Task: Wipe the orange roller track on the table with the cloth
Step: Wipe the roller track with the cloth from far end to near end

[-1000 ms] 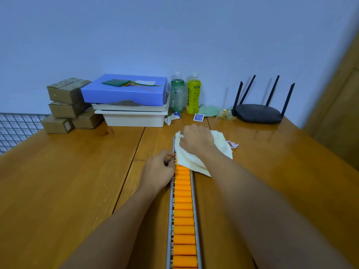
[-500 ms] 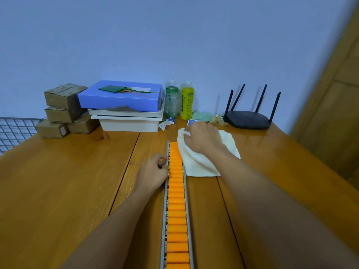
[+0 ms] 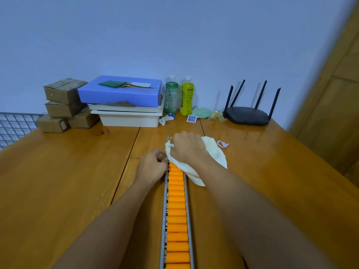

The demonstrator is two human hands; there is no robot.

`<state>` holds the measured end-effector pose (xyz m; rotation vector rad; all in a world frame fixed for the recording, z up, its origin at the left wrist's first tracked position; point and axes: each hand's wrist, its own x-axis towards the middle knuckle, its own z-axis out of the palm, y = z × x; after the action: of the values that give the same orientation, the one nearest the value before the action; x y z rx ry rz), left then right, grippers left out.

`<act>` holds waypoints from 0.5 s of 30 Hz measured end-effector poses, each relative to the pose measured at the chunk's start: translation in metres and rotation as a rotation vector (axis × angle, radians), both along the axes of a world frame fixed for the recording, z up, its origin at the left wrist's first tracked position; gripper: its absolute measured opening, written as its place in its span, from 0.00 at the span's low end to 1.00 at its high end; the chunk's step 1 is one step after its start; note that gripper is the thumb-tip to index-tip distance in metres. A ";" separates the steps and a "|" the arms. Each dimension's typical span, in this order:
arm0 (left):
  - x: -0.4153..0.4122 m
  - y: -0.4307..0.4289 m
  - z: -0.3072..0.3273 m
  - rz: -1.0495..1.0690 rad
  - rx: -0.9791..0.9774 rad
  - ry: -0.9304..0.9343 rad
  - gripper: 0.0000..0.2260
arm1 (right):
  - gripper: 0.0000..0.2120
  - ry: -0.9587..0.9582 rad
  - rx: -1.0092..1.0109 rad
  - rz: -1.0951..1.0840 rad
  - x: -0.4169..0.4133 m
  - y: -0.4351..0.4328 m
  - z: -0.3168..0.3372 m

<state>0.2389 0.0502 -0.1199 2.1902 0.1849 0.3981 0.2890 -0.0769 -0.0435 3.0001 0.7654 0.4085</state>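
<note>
roller track [image 3: 177, 210]: orange rollers being shown in grey metal rails | cloth [image 3: 213, 152]: pale cream | table [image 3: 58, 181]: honey-brown wood grain | flat box [image 3: 122, 92]: blue | bottles: green [image 3: 171, 98], yellow [image 3: 187, 97] | router [image 3: 246, 114]: black | cartons [image 3: 62, 92]: brown | wall [image 3: 174, 35]: pale blue

Home office corner: wooden table [image 3: 58, 181], router [image 3: 247, 115], stacked boxes [image 3: 62, 105], drink bottles [image 3: 179, 96].

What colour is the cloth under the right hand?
The cloth is pale cream, almost white; the head view shows it best.
</note>
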 end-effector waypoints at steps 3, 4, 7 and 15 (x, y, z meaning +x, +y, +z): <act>-0.001 0.000 0.001 -0.005 -0.003 -0.004 0.10 | 0.14 -0.009 -0.037 -0.007 -0.002 -0.006 0.003; -0.001 0.000 0.001 -0.008 -0.003 -0.003 0.10 | 0.13 -0.013 -0.050 -0.013 -0.003 -0.009 0.003; -0.002 -0.001 0.002 -0.008 0.004 0.003 0.10 | 0.11 -0.022 -0.077 -0.030 -0.005 -0.019 0.002; -0.002 0.000 0.001 -0.028 -0.028 0.022 0.11 | 0.09 0.095 0.025 -0.182 -0.012 -0.062 0.021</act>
<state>0.2372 0.0504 -0.1184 2.1676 0.1709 0.3545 0.2774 -0.1387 -0.0228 3.0965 0.4889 0.2729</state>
